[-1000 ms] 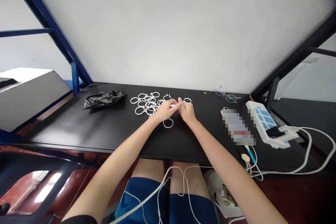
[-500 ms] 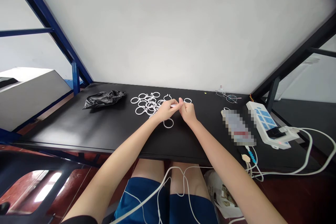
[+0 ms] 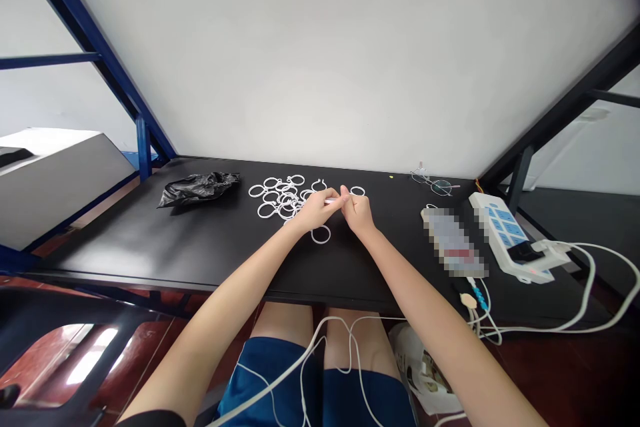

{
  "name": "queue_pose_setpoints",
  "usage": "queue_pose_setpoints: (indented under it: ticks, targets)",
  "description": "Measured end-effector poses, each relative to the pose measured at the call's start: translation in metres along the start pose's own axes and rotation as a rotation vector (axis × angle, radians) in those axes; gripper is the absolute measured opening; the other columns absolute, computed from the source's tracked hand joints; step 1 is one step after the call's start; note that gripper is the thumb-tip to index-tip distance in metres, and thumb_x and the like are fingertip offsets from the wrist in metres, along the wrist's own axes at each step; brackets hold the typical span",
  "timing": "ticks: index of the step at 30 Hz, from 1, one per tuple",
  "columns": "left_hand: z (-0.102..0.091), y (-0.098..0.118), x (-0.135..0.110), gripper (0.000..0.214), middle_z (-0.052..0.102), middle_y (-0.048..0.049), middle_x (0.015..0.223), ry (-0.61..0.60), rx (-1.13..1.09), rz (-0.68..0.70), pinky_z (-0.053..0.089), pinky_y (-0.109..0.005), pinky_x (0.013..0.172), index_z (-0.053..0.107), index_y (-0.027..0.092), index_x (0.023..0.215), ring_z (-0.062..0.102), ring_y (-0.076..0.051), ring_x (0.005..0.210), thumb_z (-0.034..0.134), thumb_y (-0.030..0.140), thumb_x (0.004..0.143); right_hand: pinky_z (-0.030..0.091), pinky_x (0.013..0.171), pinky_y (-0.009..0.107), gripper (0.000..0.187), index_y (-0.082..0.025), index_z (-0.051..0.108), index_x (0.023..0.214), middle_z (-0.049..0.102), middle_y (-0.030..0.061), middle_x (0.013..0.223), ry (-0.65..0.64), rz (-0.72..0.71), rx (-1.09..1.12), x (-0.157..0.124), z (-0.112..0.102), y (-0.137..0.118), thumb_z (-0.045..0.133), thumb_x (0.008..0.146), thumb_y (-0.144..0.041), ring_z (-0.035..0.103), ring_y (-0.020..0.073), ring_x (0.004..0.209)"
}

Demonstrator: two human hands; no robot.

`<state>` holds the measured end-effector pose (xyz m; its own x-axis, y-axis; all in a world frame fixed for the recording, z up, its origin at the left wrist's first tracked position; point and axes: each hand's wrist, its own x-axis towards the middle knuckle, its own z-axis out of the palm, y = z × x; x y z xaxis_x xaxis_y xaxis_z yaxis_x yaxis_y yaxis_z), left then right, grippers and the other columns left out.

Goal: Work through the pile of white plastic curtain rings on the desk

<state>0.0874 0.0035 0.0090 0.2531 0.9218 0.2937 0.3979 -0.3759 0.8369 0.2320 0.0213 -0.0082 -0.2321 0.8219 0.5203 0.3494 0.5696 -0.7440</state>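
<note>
The wall (image 3: 320, 67) fills twelve o'clock, and a black table (image 3: 125, 233) runs out from it toward the person seated at six. Taking the hands as the clock's centre, a crumpled bag (image 3: 200, 190) lies at nine, a power strip (image 3: 493, 220) past three and a phone (image 3: 453, 243) nearer four. The right hand (image 3: 357, 213) is curled closed, thumb pressed against the forefinger; its inside is hidden, so I cannot tell what it grips. The left hand (image 3: 315, 211) meets it, thumb and forefinger drawn into a pinch. Glasses (image 3: 430, 181) rest between two and three. A tangle of rings (image 3: 287, 203) spreads at nine beside the left hand, with a loose ring (image 3: 321, 243) at seven. Smallest is the white piece (image 3: 330, 200) in the left pinch, right at the dial's centre; only a short length shows. To my eye, so narrow a pinch could let it slip or spring away if a thumb pushed too hard, a shifting left wrist could drag the tangle along, lying so close, and a lowered forearm could sweep the loose ring toward the table's near edge
</note>
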Motion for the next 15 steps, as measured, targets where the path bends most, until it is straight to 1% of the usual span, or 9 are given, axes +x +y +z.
queue_pose_setpoints:
  ticks: [5, 11, 15]
  targets:
    - [-0.0003, 0.0004, 0.0001, 0.042, 0.052, 0.0007, 0.065, -0.001, 0.006, 0.002, 0.036, -0.024, 0.059, 0.058, 0.016, 0.075, 0.043, -0.011, 0.061, 0.046, 0.053, 0.088, 0.028, 0.047, 0.027, 0.061, -0.021, 0.032, 0.044, 0.037, -0.0014, 0.039, 0.000, 0.004, 0.010, -0.0001, -0.0001, -0.0005, 0.036, 0.095, -0.056, 0.036, 0.0099, 0.041]
    - [-0.0005, 0.0017, -0.0007, 0.042, 0.051, 0.0012, 0.064, 0.000, -0.004, 0.007, 0.035, -0.024, 0.059, 0.057, 0.016, 0.073, 0.043, -0.011, 0.060, 0.046, 0.054, 0.088, 0.029, 0.047, 0.027, 0.063, -0.021, 0.032, 0.044, 0.037, -0.0012, 0.040, -0.004, 0.025, -0.007, -0.0002, -0.0005, -0.0010, 0.034, 0.093, -0.060, 0.037, 0.0103, 0.042]
    - [-0.0003, 0.0018, -0.0006, 0.042, 0.051, 0.0014, 0.064, -0.003, -0.021, 0.016, 0.035, -0.024, 0.059, 0.056, 0.016, 0.072, 0.043, -0.011, 0.060, 0.046, 0.053, 0.088, 0.029, 0.047, 0.027, 0.063, -0.021, 0.032, 0.044, 0.037, -0.0010, 0.040, -0.007, 0.014, -0.017, 0.0000, -0.0007, -0.0009, 0.034, 0.093, -0.060, 0.037, 0.0103, 0.042]
